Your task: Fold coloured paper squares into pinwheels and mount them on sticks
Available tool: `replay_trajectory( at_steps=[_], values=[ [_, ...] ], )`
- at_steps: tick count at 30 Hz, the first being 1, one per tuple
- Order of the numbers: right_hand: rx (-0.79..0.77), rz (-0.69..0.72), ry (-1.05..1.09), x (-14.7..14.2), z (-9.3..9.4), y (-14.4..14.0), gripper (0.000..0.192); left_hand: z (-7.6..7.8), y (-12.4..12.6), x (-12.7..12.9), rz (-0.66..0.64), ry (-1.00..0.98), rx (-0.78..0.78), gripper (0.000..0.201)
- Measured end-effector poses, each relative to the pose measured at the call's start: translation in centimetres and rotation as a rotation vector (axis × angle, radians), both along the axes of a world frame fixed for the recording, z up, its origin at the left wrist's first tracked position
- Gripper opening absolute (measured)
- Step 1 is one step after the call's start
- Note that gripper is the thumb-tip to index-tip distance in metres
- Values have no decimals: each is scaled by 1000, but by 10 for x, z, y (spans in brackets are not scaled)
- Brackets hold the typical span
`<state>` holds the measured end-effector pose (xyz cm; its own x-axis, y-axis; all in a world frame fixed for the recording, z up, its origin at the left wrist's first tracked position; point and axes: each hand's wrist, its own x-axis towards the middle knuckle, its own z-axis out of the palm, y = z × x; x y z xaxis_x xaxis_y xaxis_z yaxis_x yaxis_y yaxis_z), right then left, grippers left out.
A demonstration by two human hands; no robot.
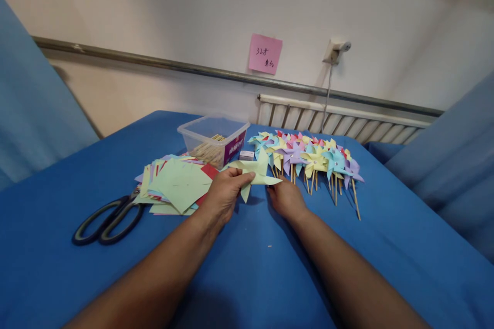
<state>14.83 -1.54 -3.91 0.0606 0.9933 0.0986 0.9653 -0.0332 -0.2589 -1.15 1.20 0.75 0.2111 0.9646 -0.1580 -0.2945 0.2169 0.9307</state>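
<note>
My left hand (pixel 223 193) pinches a pale green folded paper pinwheel (pixel 258 173) just above the blue table (pixel 57 200). My right hand (pixel 286 199) sits under the pinwheel's right blade, fingers curled and touching it; whether it holds anything small is hidden. A stack of coloured paper squares (pixel 175 185) lies left of my left hand. A row of several finished pinwheels on wooden sticks (pixel 309 157) lies right behind my right hand.
Black-handled scissors (pixel 108 218) lie at the left. A clear plastic box (pixel 214 139) holding wooden sticks stands behind the paper, a small white box (pixel 247 154) beside it. A radiator (pixel 339 121) and a pink note (pixel 264 54) are on the wall.
</note>
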Motion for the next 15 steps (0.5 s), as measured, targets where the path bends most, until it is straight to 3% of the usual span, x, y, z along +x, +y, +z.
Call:
replay_trajectory(
  at_steps=[10, 15],
  values=[
    [-36, 87, 17, 0, 6, -8, 25, 0, 0, -1, -14, 25, 13, 25],
    [-44, 357, 117, -2, 11, -16, 20, -1, 0, -1, 5, 28, 8, 26]
  ],
)
